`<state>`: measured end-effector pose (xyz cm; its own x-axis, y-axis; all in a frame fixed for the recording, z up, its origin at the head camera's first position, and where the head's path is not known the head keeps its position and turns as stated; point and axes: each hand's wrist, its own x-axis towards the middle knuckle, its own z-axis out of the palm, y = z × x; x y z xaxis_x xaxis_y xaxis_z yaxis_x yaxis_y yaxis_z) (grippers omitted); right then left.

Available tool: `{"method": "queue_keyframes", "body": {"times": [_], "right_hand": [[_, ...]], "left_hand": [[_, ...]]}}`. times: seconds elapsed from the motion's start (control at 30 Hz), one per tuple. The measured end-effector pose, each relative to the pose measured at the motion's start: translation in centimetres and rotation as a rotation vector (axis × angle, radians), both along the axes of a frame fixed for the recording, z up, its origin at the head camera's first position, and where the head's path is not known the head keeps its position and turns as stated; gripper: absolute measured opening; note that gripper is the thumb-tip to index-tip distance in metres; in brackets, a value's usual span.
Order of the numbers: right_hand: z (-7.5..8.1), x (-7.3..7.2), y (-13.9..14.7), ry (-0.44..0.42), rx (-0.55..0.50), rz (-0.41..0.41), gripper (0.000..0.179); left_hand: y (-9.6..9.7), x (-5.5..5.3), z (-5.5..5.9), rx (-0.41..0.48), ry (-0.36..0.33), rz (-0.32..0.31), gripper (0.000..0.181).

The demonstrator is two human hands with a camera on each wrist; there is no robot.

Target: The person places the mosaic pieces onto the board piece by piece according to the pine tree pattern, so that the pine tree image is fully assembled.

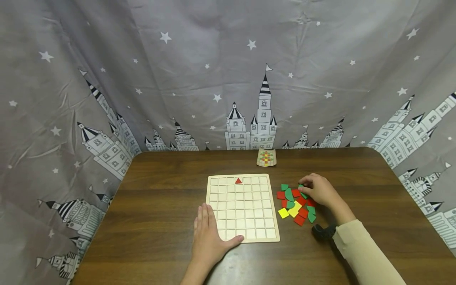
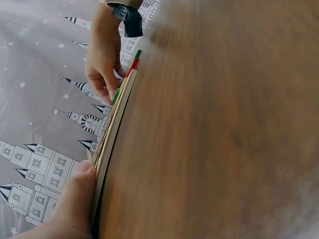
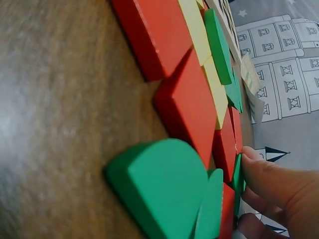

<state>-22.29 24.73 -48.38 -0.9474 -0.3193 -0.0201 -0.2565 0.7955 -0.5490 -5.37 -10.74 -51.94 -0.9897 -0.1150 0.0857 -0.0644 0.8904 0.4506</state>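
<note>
A pale wooden grid board (image 1: 240, 205) lies on the table, with one red triangle (image 1: 238, 181) in a top-row cell. My left hand (image 1: 208, 237) rests on the board's left edge, fingers straight and thumb along the near edge. To the right of the board is a loose pile of red, green and yellow pieces, among them a yellow square (image 1: 283, 213) and a green quarter-round piece (image 3: 162, 184). At the pile's far side my right hand (image 1: 318, 190) pinches a green piece (image 3: 238, 186) between thumb and fingers, which partly hide it.
A small pattern card (image 1: 266, 157) with a coloured design stands at the table's back edge. Behind the brown wooden table (image 1: 160, 221) hangs a grey curtain (image 1: 199, 79) printed with castles and stars. A dark band (image 1: 323, 232) circles my right wrist.
</note>
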Motion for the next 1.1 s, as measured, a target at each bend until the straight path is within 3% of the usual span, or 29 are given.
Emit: {"method": "queue_keyframes", "body": {"times": [0.37,1.1], "right_hand": [[-0.1,-0.1,0.2,-0.071,-0.059,-0.021,0.019],[-0.6,-0.2,1.0,-0.013,-0.118,-0.064,0.02]], "left_hand": [[0.0,0.0,0.0,0.005,-0.005,0.002,0.141],[0.0,-0.1,0.0,-0.001,-0.007,0.002,0.142]]}}
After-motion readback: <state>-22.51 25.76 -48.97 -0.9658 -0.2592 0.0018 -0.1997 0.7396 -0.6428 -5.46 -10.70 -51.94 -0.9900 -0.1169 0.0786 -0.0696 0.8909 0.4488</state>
